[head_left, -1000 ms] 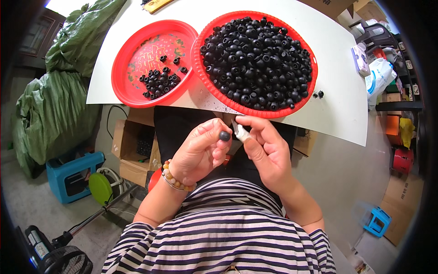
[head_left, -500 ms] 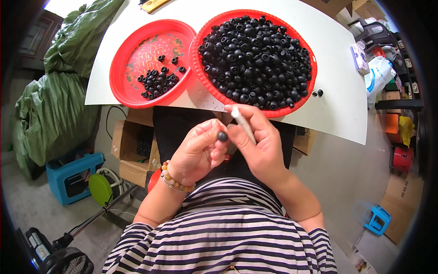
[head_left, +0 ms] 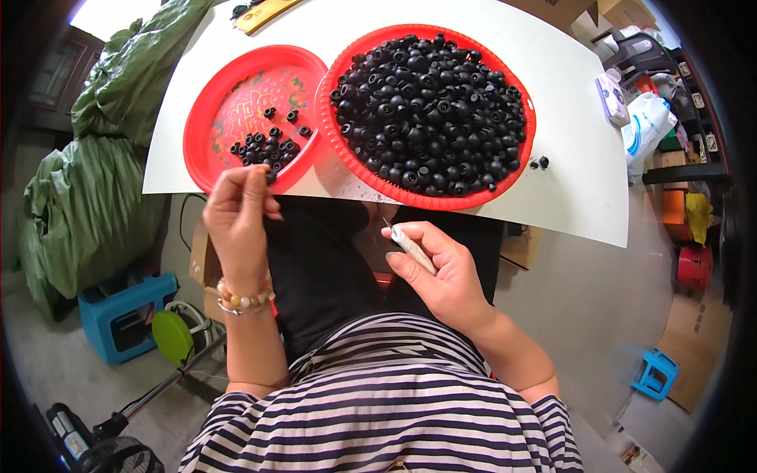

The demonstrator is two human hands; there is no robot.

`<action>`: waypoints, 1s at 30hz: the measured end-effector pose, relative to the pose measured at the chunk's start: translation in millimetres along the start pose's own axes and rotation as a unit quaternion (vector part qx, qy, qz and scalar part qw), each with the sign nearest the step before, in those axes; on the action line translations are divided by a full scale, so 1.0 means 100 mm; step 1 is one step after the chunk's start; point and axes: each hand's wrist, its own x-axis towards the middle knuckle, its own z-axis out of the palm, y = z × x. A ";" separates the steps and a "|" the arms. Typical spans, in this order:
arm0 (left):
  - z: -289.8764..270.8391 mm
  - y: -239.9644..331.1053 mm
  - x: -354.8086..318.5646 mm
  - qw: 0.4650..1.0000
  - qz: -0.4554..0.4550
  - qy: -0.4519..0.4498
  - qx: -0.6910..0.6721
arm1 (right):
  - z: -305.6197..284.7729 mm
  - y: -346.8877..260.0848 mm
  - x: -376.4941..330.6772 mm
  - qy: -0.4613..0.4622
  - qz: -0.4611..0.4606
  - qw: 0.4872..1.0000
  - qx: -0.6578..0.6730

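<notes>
My left hand (head_left: 240, 217) is at the near edge of the left red tray (head_left: 206, 85), its thumb and fingers pinched. A small black round piece (head_left: 270, 177) shows at its fingertips. In the tray lies a small heap of black ring-ended pieces (head_left: 266, 147). Lower, over my lap, my right hand (head_left: 441, 268) grips a slim trimming knife (head_left: 412, 247) with a white handle and a thin metal tip pointing up and away. Beyond it a larger red basin (head_left: 527, 126) is heaped with black round pieces (head_left: 430, 110), many with hollow ends.
Both containers stand on a white table (head_left: 579, 181), with a few loose black pieces (head_left: 539, 163) right of the basin. A yellow board (head_left: 268, 12) lies at the far edge. On the floor are blue stools (head_left: 126, 315) and a cardboard box (head_left: 206, 268); green sheeting (head_left: 91, 205) hangs at left.
My left hand has moved from beside the right hand over my lap, left and forward to the tray, with the black piece. The knife has dipped slightly nearer me in my right hand.
</notes>
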 end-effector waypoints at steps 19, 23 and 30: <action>0.82 0.33 -0.02 0.883 0.285 -0.258 0.270 | -0.11 -0.13 -0.15 -0.077 0.007 0.997 -0.007; 0.91 0.33 -0.02 0.867 0.280 -0.265 0.317 | -0.14 -0.15 -0.17 -0.073 0.002 0.997 -0.009; 0.91 0.30 -0.04 0.877 0.269 -0.259 0.302 | -0.16 -0.15 -0.18 -0.067 0.007 0.998 0.004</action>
